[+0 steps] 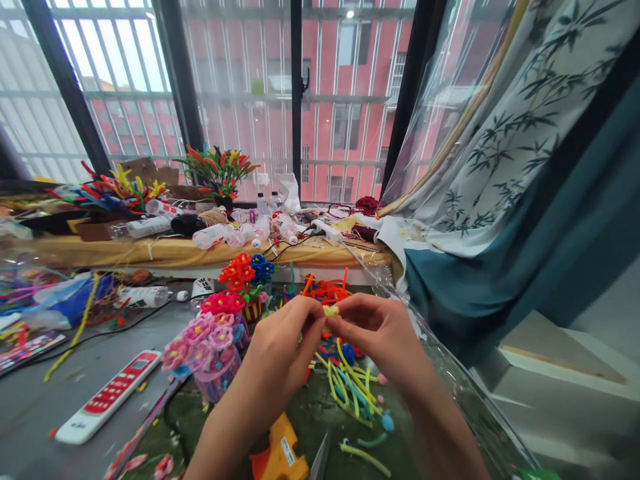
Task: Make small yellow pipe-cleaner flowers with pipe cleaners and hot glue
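Both hands meet over the table, pinching a small pale-yellow fuzzy piece (pixel 330 311) that looks like bent pipe cleaner. My left hand (pixel 287 340) has thumb and forefinger closed on its left side. From the right, my right hand (pixel 383 330) pinches the same piece; its exact shape is partly hidden by the fingertips. Below the hands lie loose yellow and blue-green pipe cleaners (pixel 350 390). Left of my left hand stands a cup of pink and lilac pipe-cleaner flowers (pixel 213 347). An orange-yellow tool (pixel 281 450) and a pointed metal blade (pixel 320 456) are near my left forearm.
A white remote with red buttons (pixel 110 397) lies at left. Red and blue flowers (pixel 240 272) stand beyond the pink ones. Plastic bottles (pixel 215 235) clutter the windowsill, with a bushy pipe-cleaner plant (pixel 220 170) behind. A teal curtain (pixel 450 287) hangs at right.
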Available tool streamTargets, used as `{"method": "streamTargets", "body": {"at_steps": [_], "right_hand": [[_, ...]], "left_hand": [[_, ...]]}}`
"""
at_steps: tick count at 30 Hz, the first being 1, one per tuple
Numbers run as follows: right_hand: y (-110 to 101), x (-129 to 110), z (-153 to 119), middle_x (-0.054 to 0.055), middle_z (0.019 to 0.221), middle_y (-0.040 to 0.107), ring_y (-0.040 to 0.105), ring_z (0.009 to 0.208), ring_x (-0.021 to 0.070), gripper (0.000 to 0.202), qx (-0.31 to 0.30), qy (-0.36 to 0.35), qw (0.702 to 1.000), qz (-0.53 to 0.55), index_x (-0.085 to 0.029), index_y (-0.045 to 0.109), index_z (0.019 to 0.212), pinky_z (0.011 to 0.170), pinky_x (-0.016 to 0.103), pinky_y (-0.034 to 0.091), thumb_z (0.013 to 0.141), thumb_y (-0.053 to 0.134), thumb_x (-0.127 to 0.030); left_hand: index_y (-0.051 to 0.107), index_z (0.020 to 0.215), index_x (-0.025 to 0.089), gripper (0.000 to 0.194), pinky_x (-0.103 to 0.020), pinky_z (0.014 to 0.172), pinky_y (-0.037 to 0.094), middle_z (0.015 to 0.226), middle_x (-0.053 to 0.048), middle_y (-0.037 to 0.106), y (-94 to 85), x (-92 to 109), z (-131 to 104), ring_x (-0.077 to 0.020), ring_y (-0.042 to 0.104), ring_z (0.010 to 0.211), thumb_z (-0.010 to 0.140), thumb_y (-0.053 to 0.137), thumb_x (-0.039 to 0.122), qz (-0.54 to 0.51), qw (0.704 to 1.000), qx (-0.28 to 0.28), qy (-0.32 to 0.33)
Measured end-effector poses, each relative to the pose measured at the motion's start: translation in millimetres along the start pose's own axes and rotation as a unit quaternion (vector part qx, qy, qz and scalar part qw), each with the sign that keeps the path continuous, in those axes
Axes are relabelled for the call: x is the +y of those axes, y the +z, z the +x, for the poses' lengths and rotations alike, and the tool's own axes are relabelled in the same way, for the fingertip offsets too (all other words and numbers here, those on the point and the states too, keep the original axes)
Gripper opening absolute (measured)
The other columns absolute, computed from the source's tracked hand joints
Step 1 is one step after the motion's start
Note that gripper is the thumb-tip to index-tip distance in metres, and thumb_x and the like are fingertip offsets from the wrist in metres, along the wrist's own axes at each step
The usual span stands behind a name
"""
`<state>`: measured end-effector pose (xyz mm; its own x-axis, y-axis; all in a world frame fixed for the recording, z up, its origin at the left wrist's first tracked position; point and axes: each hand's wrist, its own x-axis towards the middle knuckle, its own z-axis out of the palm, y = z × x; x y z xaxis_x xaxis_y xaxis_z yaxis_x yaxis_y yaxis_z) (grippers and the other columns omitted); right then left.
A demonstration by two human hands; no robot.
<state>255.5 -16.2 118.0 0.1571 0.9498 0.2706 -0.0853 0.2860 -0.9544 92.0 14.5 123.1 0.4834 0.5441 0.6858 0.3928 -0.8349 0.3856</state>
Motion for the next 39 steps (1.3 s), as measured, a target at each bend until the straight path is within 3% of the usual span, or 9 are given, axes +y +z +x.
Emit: {"method": "streamTargets", "body": {"at_steps": [4, 17, 22, 26, 32, 39], "right_hand": [[3, -1, -2, 0.001, 0.063, 0.074, 0.065, 0.055, 0.0150, 0.023, 0.025, -0.008, 1.000, -0.008, -0.019, 0.075, 0.066, 0.053, 0.025, 0.052, 0.054, 0.091, -0.028], [7, 3, -2, 0.002, 0.069, 0.077, 0.070, 0.061, 0.0173, 0.016, 0.040, -0.043, 0.998, 0.008, -0.020, 0.077, 0.070, 0.060, 0.027, 0.057, 0.062, 0.087, -0.030], [6, 1, -4, 0.002, 0.072, 0.079, 0.072, 0.064, 0.0172, 0.010, 0.044, -0.059, 0.997, 0.004, -0.020, 0.079, 0.073, 0.064, 0.026, 0.059, 0.066, 0.085, -0.024], [7, 1, -4, 0.002, 0.072, 0.079, 0.073, 0.065, 0.0171, 0.008, 0.035, -0.073, 0.997, 0.008, -0.021, 0.079, 0.074, 0.064, 0.025, 0.060, 0.068, 0.083, -0.025], [6, 1, -6, 0.001, 0.072, 0.079, 0.073, 0.064, 0.0145, 0.007, 0.026, -0.074, 0.997, 0.004, -0.022, 0.080, 0.076, 0.062, 0.021, 0.059, 0.069, 0.082, -0.022], [4, 0, -6, 0.000, 0.069, 0.078, 0.071, 0.059, 0.0128, 0.008, 0.025, -0.065, 0.997, 0.019, -0.021, 0.079, 0.075, 0.059, 0.019, 0.058, 0.068, 0.083, -0.020]], "left_hand": [[0.059, 0.087, 0.018, 0.009, -0.019, 0.060, 0.042, 0.075, 0.001, 0.064, -1.0, -2, 2, -0.0105, 0.061, 0.065, 0.093, 0.053, 0.014, 0.006, 1.000, 0.001, 0.014], [0.063, 0.082, 0.017, 0.012, -0.019, 0.056, 0.040, 0.071, 0.001, 0.065, 0.3, -2, 5, -0.0101, 0.056, 0.059, 0.091, 0.055, 0.018, -0.047, 0.997, 0.028, -0.054], [0.065, 0.082, 0.017, 0.017, -0.020, 0.051, 0.039, 0.062, 0.003, 0.059, -1.0, 0, 7, -0.0101, 0.051, 0.054, 0.089, 0.060, 0.032, -0.179, 0.972, 0.004, -0.153], [0.066, 0.079, 0.015, 0.021, -0.019, 0.048, 0.034, 0.062, 0.004, 0.056, -0.4, 1, 9, -0.0086, 0.045, 0.054, 0.084, 0.066, 0.035, -0.242, 0.951, -0.002, -0.195], [0.067, 0.082, 0.014, 0.018, -0.018, 0.051, 0.035, 0.063, 0.005, 0.055, 2.7, -1, 8, -0.0076, 0.045, 0.057, 0.081, 0.071, 0.032, -0.311, 0.927, 0.017, -0.209], [0.072, 0.079, 0.014, 0.019, -0.018, 0.050, 0.033, 0.062, 0.002, 0.061, -7.2, -4, 7, -0.0078, 0.047, 0.055, 0.079, 0.073, 0.033, -0.322, 0.915, -0.042, -0.241]]}}
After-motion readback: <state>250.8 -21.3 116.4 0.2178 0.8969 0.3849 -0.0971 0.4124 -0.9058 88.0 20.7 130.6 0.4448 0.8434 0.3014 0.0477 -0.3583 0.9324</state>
